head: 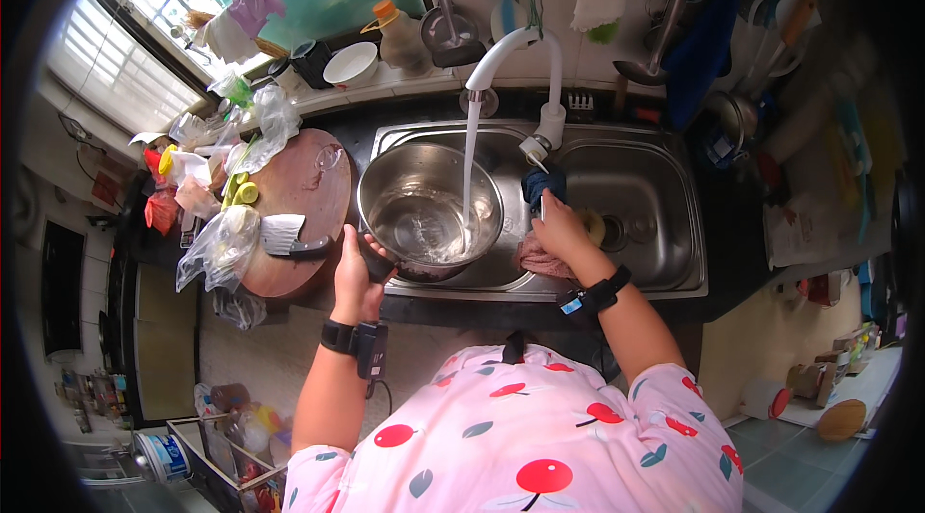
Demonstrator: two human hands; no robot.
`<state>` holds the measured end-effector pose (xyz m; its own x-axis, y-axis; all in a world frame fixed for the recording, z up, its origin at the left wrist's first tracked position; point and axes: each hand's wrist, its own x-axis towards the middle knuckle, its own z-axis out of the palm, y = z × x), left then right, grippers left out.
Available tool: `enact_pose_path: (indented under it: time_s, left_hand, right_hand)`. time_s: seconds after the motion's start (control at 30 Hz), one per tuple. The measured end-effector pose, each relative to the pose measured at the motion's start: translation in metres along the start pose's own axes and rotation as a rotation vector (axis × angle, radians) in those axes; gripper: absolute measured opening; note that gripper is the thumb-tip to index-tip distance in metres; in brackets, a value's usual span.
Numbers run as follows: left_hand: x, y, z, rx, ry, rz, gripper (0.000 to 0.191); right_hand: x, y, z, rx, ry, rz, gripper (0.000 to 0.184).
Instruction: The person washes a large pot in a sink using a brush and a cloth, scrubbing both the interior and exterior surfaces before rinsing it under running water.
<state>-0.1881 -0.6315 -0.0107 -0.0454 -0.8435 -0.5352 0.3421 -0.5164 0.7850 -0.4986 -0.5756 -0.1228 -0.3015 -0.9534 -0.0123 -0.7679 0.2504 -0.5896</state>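
Observation:
My left hand (pixel 360 271) holds the black handle of a stainless steel pot (pixel 430 213), which sits over the left basin of a double sink (pixel 694 224). Water runs from a white curved faucet (pixel 517 43) into the pot, where some water has gathered. My right hand (pixel 560 224) is at the divider between the basins, next to a dark blue cloth (pixel 543 184); whether its fingers grip anything is unclear. Beside that wrist lies a pinkish-brown cloth (pixel 542 256). A yellowish round thing (pixel 594 227) is partly hidden behind the right hand.
Left of the sink, a cleaver (pixel 283 235) lies on a round wooden cutting board (pixel 296 173), beside plastic bags (pixel 224 246). A white bowl (pixel 351 65) and a jug with an orange cap (pixel 401 40) stand on the ledge behind. Ladles (pixel 449 32) hang over the sink.

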Motion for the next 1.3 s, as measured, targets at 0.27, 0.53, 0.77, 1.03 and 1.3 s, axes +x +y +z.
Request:
enact_pose_path:
  time_s: [0.27,0.53,0.77,1.03,1.3]
  left_hand:
    - [0.020,-0.016,-0.005,0.032,-0.035,0.044,0.037]
    - [0.042,-0.028,0.000,0.003,-0.072,0.069,0.040]
    - [0.076,-0.042,-0.013,0.102,-0.098,-0.013,0.036]
    - [0.103,-0.040,-0.020,0.148,-0.163,-0.049,0.024]
    - [0.135,-0.033,-0.036,0.563,-0.250,0.201,0.015]
  right_hand:
    - [0.029,-0.013,-0.016,0.304,0.232,-0.373,0.024]
    - [0.060,0.001,-0.041,0.638,0.252,0.021,0.025]
    - [-0.062,-0.011,-0.015,-0.155,-0.217,0.033,0.056]
    - [-0.037,-0.050,-0.021,0.161,0.040,0.008,0.034]
    - [0.044,-0.097,0.056,-0.344,-0.136,-0.191,0.043]
